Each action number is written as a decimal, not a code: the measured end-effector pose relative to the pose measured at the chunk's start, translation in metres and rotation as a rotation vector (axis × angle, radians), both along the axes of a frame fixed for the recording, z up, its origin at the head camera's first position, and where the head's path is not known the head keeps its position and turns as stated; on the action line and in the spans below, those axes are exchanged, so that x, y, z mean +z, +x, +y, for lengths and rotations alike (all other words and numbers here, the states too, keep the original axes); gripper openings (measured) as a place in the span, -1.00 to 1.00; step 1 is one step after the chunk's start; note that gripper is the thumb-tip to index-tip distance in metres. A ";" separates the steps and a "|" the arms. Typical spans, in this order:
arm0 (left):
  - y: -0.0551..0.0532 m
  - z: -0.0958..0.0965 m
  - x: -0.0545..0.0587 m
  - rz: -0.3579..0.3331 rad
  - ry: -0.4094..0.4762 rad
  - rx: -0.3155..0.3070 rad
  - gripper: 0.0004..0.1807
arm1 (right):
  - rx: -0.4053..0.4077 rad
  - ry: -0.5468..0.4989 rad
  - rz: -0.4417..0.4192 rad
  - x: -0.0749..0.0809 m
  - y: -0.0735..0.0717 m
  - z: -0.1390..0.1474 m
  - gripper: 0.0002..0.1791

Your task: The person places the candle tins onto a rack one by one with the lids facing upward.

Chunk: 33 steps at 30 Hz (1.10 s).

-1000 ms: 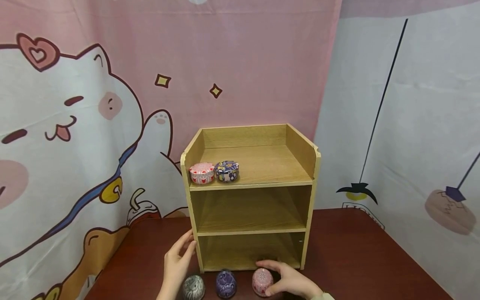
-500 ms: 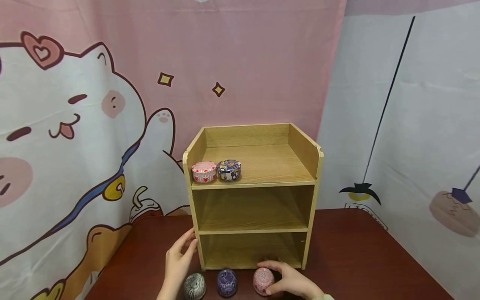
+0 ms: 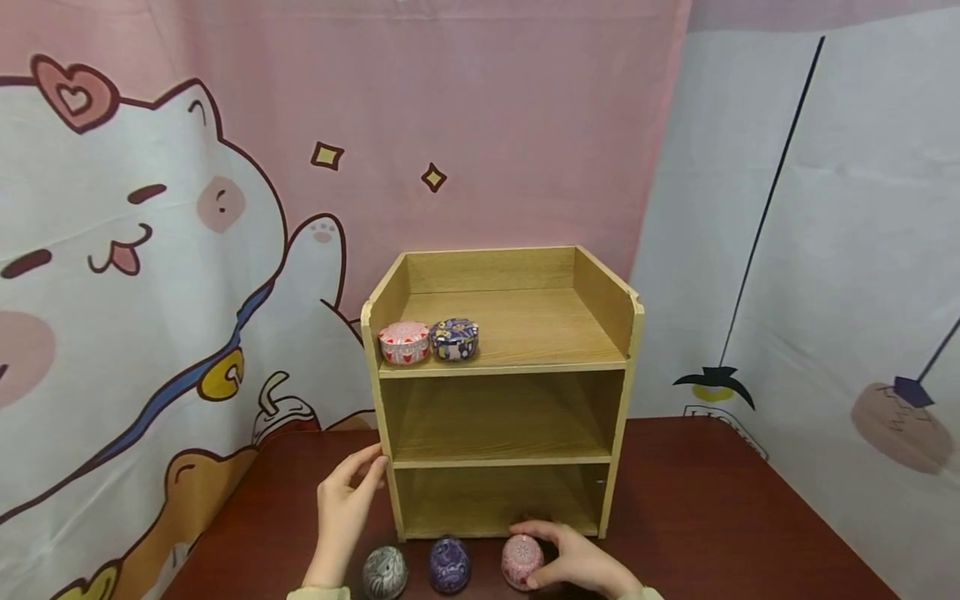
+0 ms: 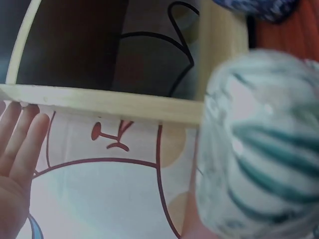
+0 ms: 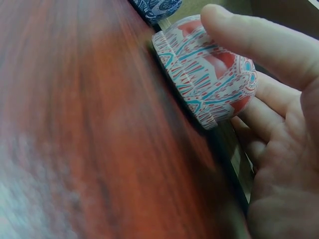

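Note:
A small pink-and-red patterned tin (image 3: pixel 521 562) sits on the table in front of the wooden shelf (image 3: pixel 502 460). My right hand (image 3: pixel 577 558) holds it, thumb on the near side and fingers round the far side; the right wrist view shows the thumb on the tin (image 5: pixel 204 74). My left hand (image 3: pixel 345 500) touches the shelf's left side panel, its fingers fairly straight in the left wrist view. Beside the pink tin stand a purple patterned tin (image 3: pixel 450 565) and a grey-and-white striped tin (image 3: pixel 386 573), nearest the left hand.
On the shelf's top level, at the front left, a pink tin with red marks (image 3: pixel 404 342) stands next to a blue-and-yellow tin (image 3: pixel 454 339). The dark red table (image 3: pixel 697 500) extends to both sides. A printed curtain (image 3: pixel 510 125) hangs behind.
My left hand has shifted slightly up and left along the shelf's side, and its sleeve now shows. The right hand stays at the pink tin, which has not visibly moved.

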<state>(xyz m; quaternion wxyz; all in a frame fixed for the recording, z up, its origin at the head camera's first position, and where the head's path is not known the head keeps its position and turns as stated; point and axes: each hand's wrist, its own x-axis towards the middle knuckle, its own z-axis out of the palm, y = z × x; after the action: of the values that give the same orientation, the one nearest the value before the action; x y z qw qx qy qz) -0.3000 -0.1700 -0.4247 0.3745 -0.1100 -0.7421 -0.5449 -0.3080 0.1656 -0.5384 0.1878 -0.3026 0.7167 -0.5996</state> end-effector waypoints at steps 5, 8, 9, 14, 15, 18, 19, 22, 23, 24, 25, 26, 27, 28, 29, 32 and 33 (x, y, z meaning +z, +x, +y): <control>0.001 0.004 0.007 -0.007 0.035 0.007 -0.79 | -0.004 -0.011 -0.004 -0.001 -0.001 -0.001 -0.30; 0.002 0.005 0.009 -0.013 0.054 0.019 -0.80 | -0.008 -0.008 -0.011 -0.001 -0.002 -0.002 -0.32; 0.003 0.006 0.010 -0.014 0.057 0.028 -0.80 | -0.008 -0.008 -0.017 -0.001 -0.002 -0.002 -0.32; 0.006 0.006 0.012 -0.010 0.053 0.069 -0.81 | 0.002 -0.010 -0.039 0.001 -0.003 -0.004 -0.34; 0.006 0.006 0.012 -0.007 0.050 0.073 -0.82 | 0.005 -0.011 -0.042 0.001 -0.003 -0.004 -0.34; 0.004 0.006 0.011 0.003 0.036 0.087 -0.82 | 0.006 -0.008 -0.034 0.003 -0.004 -0.005 -0.33; 0.003 0.006 0.010 0.008 0.031 0.092 -0.82 | 0.006 -0.006 -0.029 0.004 -0.004 -0.005 -0.33; -0.006 0.003 0.000 0.009 0.035 0.102 -0.82 | 0.005 0.000 -0.022 0.006 -0.004 -0.004 -0.32; -0.010 0.002 -0.004 0.006 0.038 0.103 -0.82 | 0.004 0.002 -0.019 0.006 -0.005 -0.003 -0.32; -0.013 0.001 -0.007 0.005 0.039 0.104 -0.82 | 0.004 0.003 -0.015 0.006 -0.004 -0.003 -0.31; -0.016 0.000 -0.011 0.000 0.043 0.101 -0.82 | 0.004 0.004 -0.010 0.006 -0.004 -0.003 -0.31; -0.019 -0.001 -0.015 -0.006 0.049 0.098 -0.82 | 0.009 -0.003 -0.019 0.006 -0.004 -0.002 -0.30; -0.020 -0.002 -0.017 -0.009 0.052 0.094 -0.83 | 0.012 -0.008 -0.023 0.006 -0.004 -0.002 -0.30; -0.021 -0.002 -0.018 -0.012 0.054 0.090 -0.83 | 0.019 -0.017 -0.034 0.005 -0.003 -0.002 -0.29; -0.021 -0.002 -0.019 -0.017 0.056 0.088 -0.84 | 0.027 -0.028 -0.049 0.004 -0.003 -0.002 -0.28; -0.020 -0.001 -0.022 -0.033 0.060 0.086 -0.85 | 0.051 -0.056 -0.104 0.002 -0.001 -0.001 -0.28; -0.019 0.000 -0.022 -0.040 0.061 0.087 -0.86 | 0.055 -0.056 -0.106 0.001 -0.001 -0.001 -0.28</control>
<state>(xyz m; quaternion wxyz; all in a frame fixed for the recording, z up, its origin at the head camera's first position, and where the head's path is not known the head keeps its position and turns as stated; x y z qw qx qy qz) -0.3194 -0.1702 -0.4467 0.3863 -0.0552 -0.7366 -0.5524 -0.3091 0.1647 -0.5371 0.2333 -0.2949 0.6800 -0.6295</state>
